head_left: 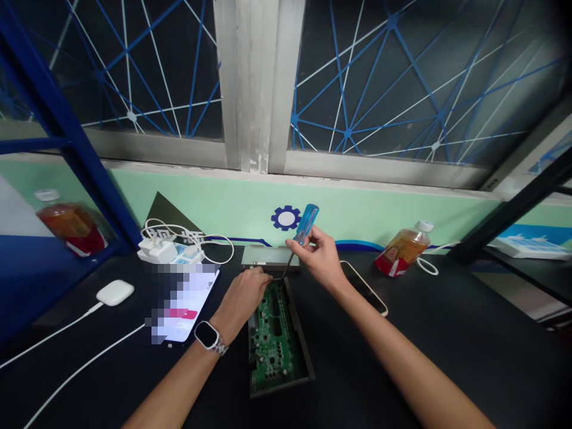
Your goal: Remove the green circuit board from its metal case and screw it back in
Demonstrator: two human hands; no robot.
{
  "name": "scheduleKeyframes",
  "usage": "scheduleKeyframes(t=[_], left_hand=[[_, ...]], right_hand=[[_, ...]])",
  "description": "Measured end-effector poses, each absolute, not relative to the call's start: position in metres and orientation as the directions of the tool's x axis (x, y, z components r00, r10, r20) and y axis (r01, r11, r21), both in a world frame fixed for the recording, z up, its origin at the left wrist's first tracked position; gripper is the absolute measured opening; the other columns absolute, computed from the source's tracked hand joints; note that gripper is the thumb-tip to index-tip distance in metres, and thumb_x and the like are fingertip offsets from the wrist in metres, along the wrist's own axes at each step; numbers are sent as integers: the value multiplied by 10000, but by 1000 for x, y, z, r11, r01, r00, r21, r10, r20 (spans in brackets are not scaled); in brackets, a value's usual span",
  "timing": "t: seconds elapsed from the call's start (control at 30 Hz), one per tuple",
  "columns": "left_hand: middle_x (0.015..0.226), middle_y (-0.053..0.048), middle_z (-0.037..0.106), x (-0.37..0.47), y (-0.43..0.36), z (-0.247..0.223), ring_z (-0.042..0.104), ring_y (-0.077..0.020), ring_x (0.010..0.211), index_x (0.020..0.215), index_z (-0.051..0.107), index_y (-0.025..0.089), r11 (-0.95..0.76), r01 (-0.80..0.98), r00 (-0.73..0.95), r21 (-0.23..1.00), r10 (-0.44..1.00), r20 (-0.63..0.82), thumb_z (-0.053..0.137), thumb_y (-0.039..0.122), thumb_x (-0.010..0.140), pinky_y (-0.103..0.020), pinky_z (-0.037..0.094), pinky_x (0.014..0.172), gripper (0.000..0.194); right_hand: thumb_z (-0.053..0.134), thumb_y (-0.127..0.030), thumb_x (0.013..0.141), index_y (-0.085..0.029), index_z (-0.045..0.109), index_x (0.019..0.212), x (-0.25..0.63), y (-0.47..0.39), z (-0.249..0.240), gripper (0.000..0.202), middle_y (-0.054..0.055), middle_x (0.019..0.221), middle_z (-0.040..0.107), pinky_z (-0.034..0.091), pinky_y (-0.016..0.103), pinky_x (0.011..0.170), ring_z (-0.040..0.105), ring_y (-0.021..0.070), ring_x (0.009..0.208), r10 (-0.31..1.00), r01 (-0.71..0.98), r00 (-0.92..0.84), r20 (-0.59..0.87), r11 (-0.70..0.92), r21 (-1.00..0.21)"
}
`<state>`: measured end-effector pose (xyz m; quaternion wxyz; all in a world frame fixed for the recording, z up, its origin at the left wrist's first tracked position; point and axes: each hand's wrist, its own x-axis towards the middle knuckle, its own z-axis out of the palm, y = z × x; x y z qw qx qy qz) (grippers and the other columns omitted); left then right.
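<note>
A dark open electronics case (pixel 305 351) lies on the desk in front of me, with a green circuit board (pixel 272 339) inside. My left hand (pixel 243 295) wears a watch (pixel 207 335) on its wrist, and its closed fingers hold the far left edge of the case. A screwdriver (pixel 306 223) with a clear blue handle is gripped in my right hand (pixel 319 256). It tilts, handle up and to the right, its shaft running down to the far end of the case near my left fingertips. What the tip touches is too small to tell.
Behind the case lies a flat grey panel (pixel 268 255). A lit phone (pixel 196 304) is on the left, near a white charging case (pixel 115 293) and a power strip (pixel 161 250) with cables. Another phone (pixel 364 289) and a drink bottle (pixel 403 249) are on the right.
</note>
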<state>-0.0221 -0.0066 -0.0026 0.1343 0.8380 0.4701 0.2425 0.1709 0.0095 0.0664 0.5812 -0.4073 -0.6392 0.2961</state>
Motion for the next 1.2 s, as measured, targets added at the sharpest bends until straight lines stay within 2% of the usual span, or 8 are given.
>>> scheduleKeyframes(t=[0.17,0.27,0.37,0.5,0.63,0.8,0.97,1.2], left_hand=[[1022,-68,722,-25,-3,-4,679,-219,953,1058,723,200,-548,710,442,442,835,326,553,161,906,-327,496,896,231],[1044,-55,711,-32,-3,5,666,-212,971,1056,711,211,-573,677,461,462,820,341,541,176,913,-324,486,904,225],[1023,-53,699,-49,-2,16,652,-206,956,1015,717,220,-565,670,458,481,825,332,526,197,914,-315,477,874,218],[857,-42,709,-87,2,19,648,-179,757,848,726,196,-434,710,411,555,895,175,559,228,842,-268,460,697,170],[690,-24,706,-116,5,9,637,-180,667,722,719,182,-272,768,343,580,939,-14,595,238,739,-251,415,623,137],[627,-19,700,-118,6,-2,615,-171,606,666,725,191,-216,767,330,604,941,-82,619,271,685,-240,362,558,134],[578,-12,674,-113,5,-4,604,-171,579,607,707,202,-222,812,307,540,949,-71,613,240,667,-246,344,549,119],[630,-21,678,-109,2,-5,614,-179,618,668,680,195,-212,847,283,487,956,-76,589,248,700,-252,347,565,110]], right_hand=[[776,-370,732,-208,495,762,167,6,71,326,-61,652,485,345,229,464,438,83,484,919,127,-34,392,393,-911],[792,-413,717,-222,506,955,168,5,77,419,-51,691,596,340,211,391,531,102,446,951,23,-154,269,275,-961],[747,-433,777,-212,541,1054,174,6,79,410,17,834,684,429,220,417,619,130,562,918,-17,-323,231,238,-971],[663,-412,869,-184,647,1007,180,11,76,267,73,957,703,524,241,521,646,130,682,868,-3,-420,265,291,-957],[708,-404,837,-173,684,920,178,12,73,247,44,787,701,536,247,516,668,144,648,885,25,-369,283,314,-949],[730,-413,811,-178,678,931,173,8,72,269,16,698,679,511,246,487,665,146,592,908,40,-302,289,315,-948],[744,-384,801,-182,657,986,171,8,61,288,-1,744,661,467,231,493,652,133,592,914,150,-304,270,326,-933],[545,-360,954,-185,614,875,169,6,53,204,13,719,689,481,263,587,653,141,586,865,410,-396,309,467,-783]])
